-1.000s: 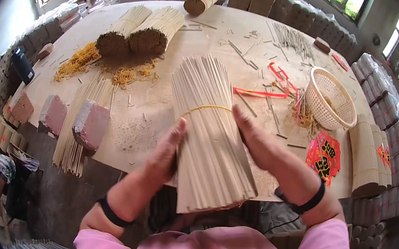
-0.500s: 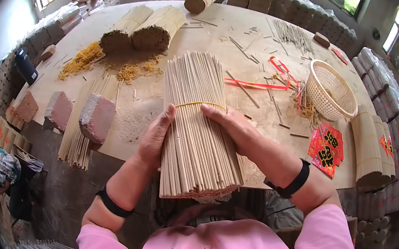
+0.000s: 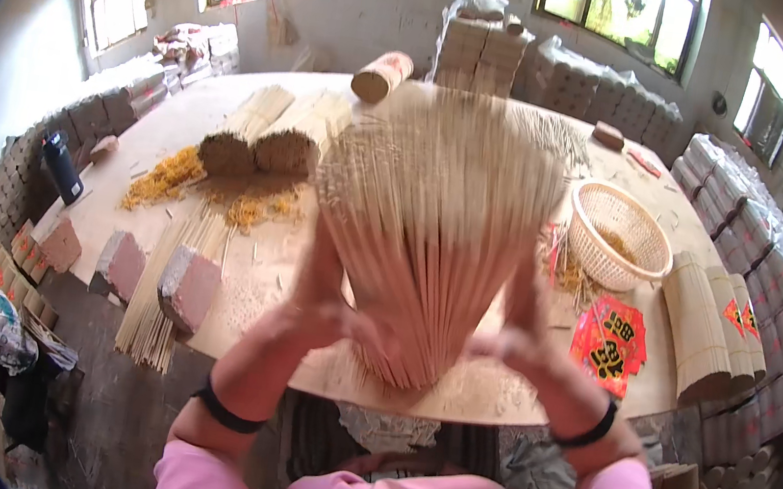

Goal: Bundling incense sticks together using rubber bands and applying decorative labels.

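A large bundle of thin beige sticks (image 3: 422, 278) stands upright between my two hands, over the front of the table. Its upper ends fan out wide and are smeared by motion, while the lower ends draw together near the table's front edge. My left hand (image 3: 335, 311) clasps the bundle's left side. On the opposite side my right hand (image 3: 510, 334) presses against it, thumb toward the sticks. Both hands are somewhat blurred. No yellow band can be made out around the sticks.
Left on the table (image 3: 251, 335) are brick blocks (image 3: 188, 289) on loose sticks, yellow rubber bands (image 3: 163, 177) and two tied bundles (image 3: 302, 134). Rightward are a cream plastic basket (image 3: 622, 237), red printed cards (image 3: 608, 344) and stick bundles (image 3: 697, 329). A person (image 3: 0, 322) bends at the lower left.
The bundle has gone from leaning with a yellow band round its middle to upright with its top fanned out. Both hands have shifted lower along it. The view has tilted up.
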Tool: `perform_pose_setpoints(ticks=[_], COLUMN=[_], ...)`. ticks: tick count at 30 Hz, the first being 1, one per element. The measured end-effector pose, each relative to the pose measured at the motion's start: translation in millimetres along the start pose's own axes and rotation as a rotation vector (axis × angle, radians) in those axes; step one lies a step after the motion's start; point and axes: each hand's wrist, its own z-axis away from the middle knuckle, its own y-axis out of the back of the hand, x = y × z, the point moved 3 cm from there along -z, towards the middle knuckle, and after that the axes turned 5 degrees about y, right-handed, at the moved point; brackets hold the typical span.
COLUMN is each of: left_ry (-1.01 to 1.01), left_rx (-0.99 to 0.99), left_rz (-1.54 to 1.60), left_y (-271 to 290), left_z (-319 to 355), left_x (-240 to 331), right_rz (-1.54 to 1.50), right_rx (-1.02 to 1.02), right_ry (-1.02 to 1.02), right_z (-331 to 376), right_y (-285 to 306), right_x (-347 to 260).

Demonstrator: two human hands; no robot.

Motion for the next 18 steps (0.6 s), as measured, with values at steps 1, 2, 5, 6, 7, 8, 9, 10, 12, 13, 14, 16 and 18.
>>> perform_pose_setpoints(ticks=[1, 2, 5, 6, 7, 8, 9, 10, 12, 13, 14, 16, 18], left_ry=[0.131, 0.244, 0.060, -0.001, -0.083, -0.158, -0.172, -0.104, 0.066, 0.144, 0.246, 0.242, -0.053], left_rx=[-0.016, -0.035, 0.025, 0.049, 0.052, 0.091, 0.206, 0.360, 0.201, 0.124, 0.069, 0.006, -0.054], left_rz=[-0.024, -0.035, 0.042, 0.074, 0.104, 0.034, 0.019, -0.055, -0.006, -0.038, -0.180, -0.228, -0.032], left_y=[-4.9, -8.6, -20.7, -21.6, -24.3, -22.2, -16.5, -8.8, -7.4, -7.0, -6.3, -7.7, -13.8], left_z=[0.0, -0.1, 0.3, -2.7, -3.5, -7.5, -14.0, -18.1, -25.4, -26.0, -23.1, -13.1, 2.6], left_x=[-9.0, -15.9, -11.7, -8.2, -2.8, 3.1, 6.6, 8.7, 6.2, 4.2, 1.7, -0.3, 7.0], right_rz=[0.049, 0.109, 0.234, 0.142, -0.058, -0.161, -0.149, -0.068, 0.000, -0.039, -0.015, -0.235, -0.733], right_rx=[-0.039, -0.040, -0.170, -0.158, -0.055, 0.052, 0.121, 0.203, 0.158, 0.172, 0.178, 0.242, 0.378], right_ry=[-0.026, -0.021, -0.242, -0.300, -0.379, -0.421, -0.375, -0.213, -0.041, -0.074, -0.119, -0.281, -0.457], right_z=[9.8, 19.0, 29.7, 32.3, 34.1, 35.6, 34.0, 32.2, 30.9, 31.3, 29.5, 31.8, 40.6], right_y=[-7.7, -11.3, 5.7, 12.9, 18.1, 22.3, 24.7, 26.0, 13.7, 7.8, 6.1, 5.3, 7.4], right_x=[0.6, -0.5, 5.9, 5.9, 6.4, 6.1, 4.3, -1.0, -6.2, -5.8, -2.8, 3.0, 9.5])
